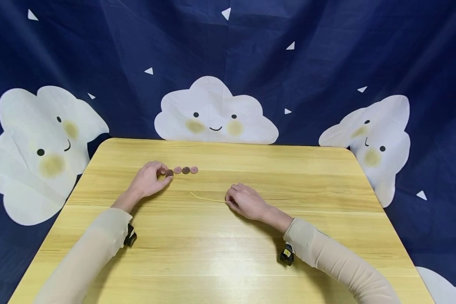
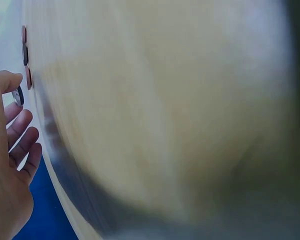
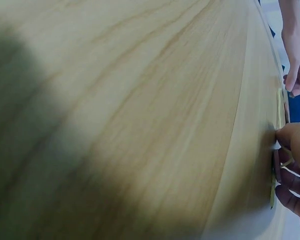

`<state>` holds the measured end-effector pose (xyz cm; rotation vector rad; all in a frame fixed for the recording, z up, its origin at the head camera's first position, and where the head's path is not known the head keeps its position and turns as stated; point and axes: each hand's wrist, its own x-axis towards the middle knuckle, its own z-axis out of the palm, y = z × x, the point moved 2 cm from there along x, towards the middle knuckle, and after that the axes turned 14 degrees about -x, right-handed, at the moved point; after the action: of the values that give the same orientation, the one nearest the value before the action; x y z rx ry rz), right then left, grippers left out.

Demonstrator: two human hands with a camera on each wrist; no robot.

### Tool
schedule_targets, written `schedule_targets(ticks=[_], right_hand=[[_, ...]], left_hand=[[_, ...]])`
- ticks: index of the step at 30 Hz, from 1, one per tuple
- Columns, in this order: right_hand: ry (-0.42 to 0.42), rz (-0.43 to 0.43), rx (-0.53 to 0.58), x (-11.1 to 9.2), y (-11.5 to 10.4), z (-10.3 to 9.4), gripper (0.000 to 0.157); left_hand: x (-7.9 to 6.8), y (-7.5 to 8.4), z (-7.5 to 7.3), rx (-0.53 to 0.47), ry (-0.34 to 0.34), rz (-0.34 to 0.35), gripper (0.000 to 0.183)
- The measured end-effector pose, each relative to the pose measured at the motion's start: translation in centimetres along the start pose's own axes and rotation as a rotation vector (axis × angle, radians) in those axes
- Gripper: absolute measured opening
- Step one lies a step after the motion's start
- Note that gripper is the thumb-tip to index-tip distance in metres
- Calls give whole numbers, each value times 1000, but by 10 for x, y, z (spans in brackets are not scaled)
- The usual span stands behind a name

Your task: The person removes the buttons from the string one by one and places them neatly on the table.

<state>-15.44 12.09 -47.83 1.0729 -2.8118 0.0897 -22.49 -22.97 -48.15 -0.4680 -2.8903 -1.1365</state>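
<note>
My left hand (image 1: 149, 179) pinches a dark brown button (image 1: 169, 173) between thumb and fingertip, at the left end of a short row. Beside it lie a pink button (image 1: 177, 170), another dark brown button (image 1: 185, 170) and a second pink button (image 1: 194, 169). In the left wrist view the held button (image 2: 19, 96) is tilted on edge. Further right, my right hand (image 1: 248, 202) pinches a thin yellow string (image 1: 207, 199), whose free end trails left on the tabletop. The right wrist view has a reddish button (image 3: 276, 165) by the fingers; whether it is threaded I cannot tell.
Under both hands is a wooden table (image 1: 228, 245) with rounded far corners. Behind it hangs a dark blue cloth (image 1: 228, 50) printed with white clouds and small triangles. Each wrist carries a small black camera.
</note>
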Motion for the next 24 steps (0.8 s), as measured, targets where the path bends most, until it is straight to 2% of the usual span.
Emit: schedule_targets(ticks=[10,24], right_hand=[[18,-2,-4,0,0,2,8],[13,-1,2,0,1,3,8]], left_hand=[[10,-9,0,27,-20,-40,35],[14,-11,-2,47,-43,-71,39]])
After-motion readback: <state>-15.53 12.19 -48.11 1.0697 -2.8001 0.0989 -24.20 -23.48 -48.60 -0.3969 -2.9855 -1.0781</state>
